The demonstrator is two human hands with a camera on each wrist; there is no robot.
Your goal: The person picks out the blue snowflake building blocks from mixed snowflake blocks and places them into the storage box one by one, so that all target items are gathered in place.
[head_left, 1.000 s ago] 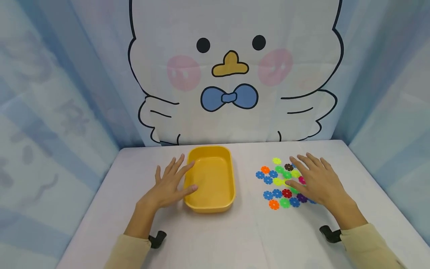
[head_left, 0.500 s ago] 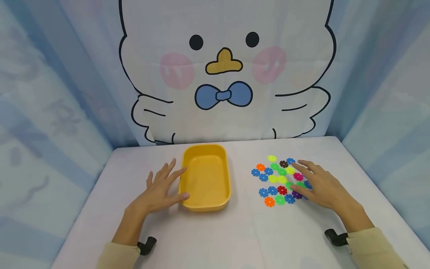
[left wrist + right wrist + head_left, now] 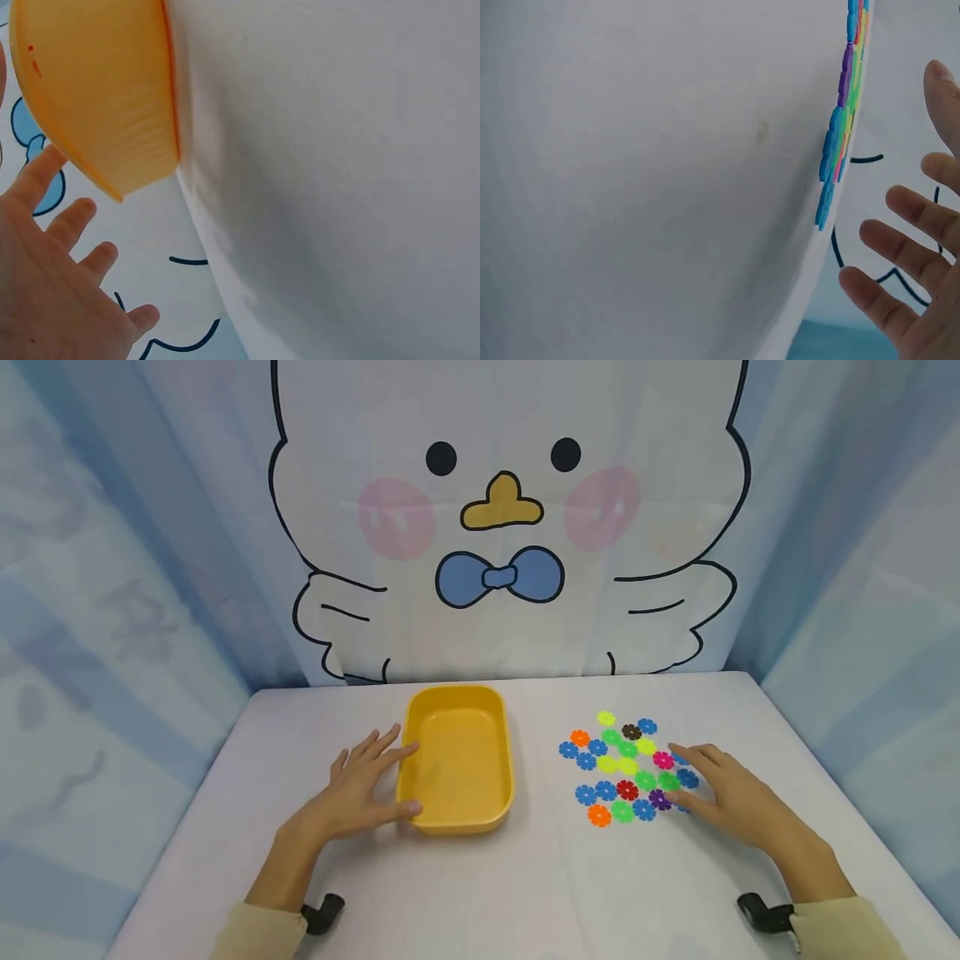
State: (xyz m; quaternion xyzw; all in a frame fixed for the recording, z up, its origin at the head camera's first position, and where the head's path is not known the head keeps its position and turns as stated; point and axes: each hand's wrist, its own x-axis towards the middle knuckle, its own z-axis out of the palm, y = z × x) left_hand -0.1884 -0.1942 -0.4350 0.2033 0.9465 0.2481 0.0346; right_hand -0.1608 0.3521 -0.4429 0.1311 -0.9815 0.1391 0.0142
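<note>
A yellow rectangular tray (image 3: 457,760) lies on the white table, with its bare inside showing in the head view. My left hand (image 3: 348,797) is at its left edge, thumb and index finger reaching over the rim; whether they touch it I cannot tell. In the left wrist view the fingers of this hand (image 3: 56,270) are spread beside the tray's side wall (image 3: 97,97). Several colourful notched plastic discs (image 3: 627,790) lie flat right of the tray. My right hand (image 3: 742,797) hovers over their right edge, its fingers (image 3: 900,247) apart and holding nothing.
A white-covered table (image 3: 525,893) bears everything. Behind it hangs a curtain (image 3: 502,635) with a cartoon bird, and blue patterned curtains (image 3: 112,635) close in both sides. Black wrist mounts (image 3: 324,913) stick out from both sleeves.
My right hand has drawn back rightward and toward me, uncovering more discs. The left hand has shifted slightly but stays by the tray's left rim. The head view has moved a little.
</note>
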